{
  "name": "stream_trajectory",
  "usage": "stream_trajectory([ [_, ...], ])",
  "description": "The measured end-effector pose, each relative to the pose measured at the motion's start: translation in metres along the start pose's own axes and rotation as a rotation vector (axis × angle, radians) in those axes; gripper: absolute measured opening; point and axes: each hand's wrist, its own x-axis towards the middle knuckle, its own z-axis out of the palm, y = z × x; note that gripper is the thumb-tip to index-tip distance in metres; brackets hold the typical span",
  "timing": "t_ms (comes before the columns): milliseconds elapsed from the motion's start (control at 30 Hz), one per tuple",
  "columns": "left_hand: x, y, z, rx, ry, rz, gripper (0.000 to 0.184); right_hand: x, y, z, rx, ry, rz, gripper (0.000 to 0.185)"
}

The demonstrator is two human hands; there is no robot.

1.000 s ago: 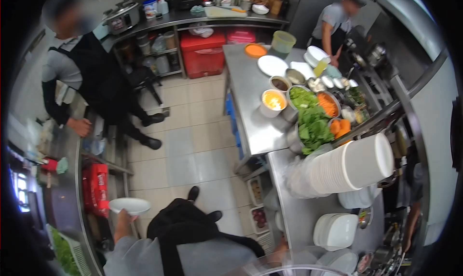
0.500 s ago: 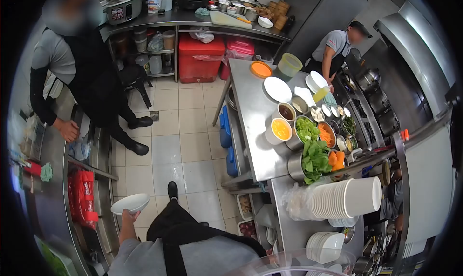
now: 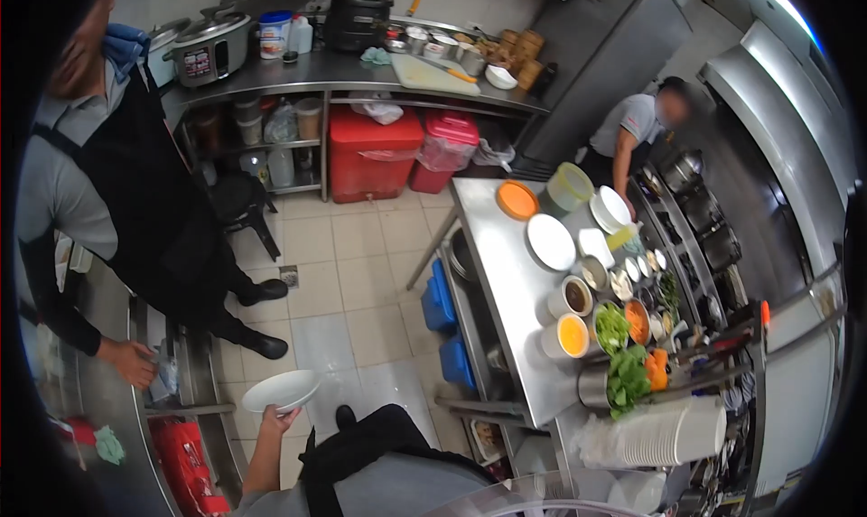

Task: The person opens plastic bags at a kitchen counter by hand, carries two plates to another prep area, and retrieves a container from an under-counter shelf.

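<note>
My left hand (image 3: 282,419) is closed on the edge of a white oval bowl (image 3: 282,391), held out over the tiled floor at the lower left of centre. The bowl tilts slightly and I see nothing in it. My right hand does not show in the view. To the right, a steel table (image 3: 492,237) carries a white plate (image 3: 551,242), an orange lid (image 3: 517,199), a tub with orange contents (image 3: 566,336), a container of chopped lettuce (image 3: 611,327) and a pot with leafy greens (image 3: 629,381).
One co-worker (image 3: 135,183) stands at the left counter (image 3: 99,336), another (image 3: 628,133) beyond the table. A red bin (image 3: 374,151) and a black stool (image 3: 237,212) stand ahead. Stacked white tubs (image 3: 664,433) lie at the lower right.
My left hand and the bowl have moved right and the bowl's tilt has changed slightly. The view has shifted forward along the aisle. My right forearm, seen at the lower right earlier, has dropped from view.
</note>
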Motion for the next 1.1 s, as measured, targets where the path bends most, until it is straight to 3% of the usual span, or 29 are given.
stream_trajectory([
  [267,0.012,0.028,0.142,0.022,-0.119,-0.035,0.039,-0.003,0.104,0.232,-0.286,-0.269,0.375,0.045],
  [467,0.006,0.053,0.244,-0.144,-0.246,-0.172,0.039,0.016,0.178,0.382,-0.582,-0.508,0.655,0.048],
  [567,-0.017,0.066,0.302,-0.131,-0.331,-0.083,0.039,0.024,0.205,0.453,-0.696,-0.649,0.721,0.050],
  [667,-0.054,0.084,0.368,-0.218,-0.402,-0.070,0.039,0.062,0.247,0.512,-0.822,-0.898,0.656,0.051],
  [700,-0.067,0.092,0.391,-0.179,-0.422,-0.041,0.041,0.005,0.217,0.586,-0.791,-0.628,0.715,0.015],
  [800,-0.075,0.123,0.459,-0.143,-0.521,0.044,0.043,0.029,0.239,0.670,-0.677,-0.653,0.685,0.011],
  [1033,-0.054,0.233,0.628,0.022,-0.670,0.308,0.047,-0.017,0.237,0.882,-0.589,-0.908,0.421,0.010],
  [1100,-0.048,0.261,0.681,0.025,-0.712,0.351,0.049,-0.024,0.240,0.941,-0.572,-0.920,0.347,0.018],
])
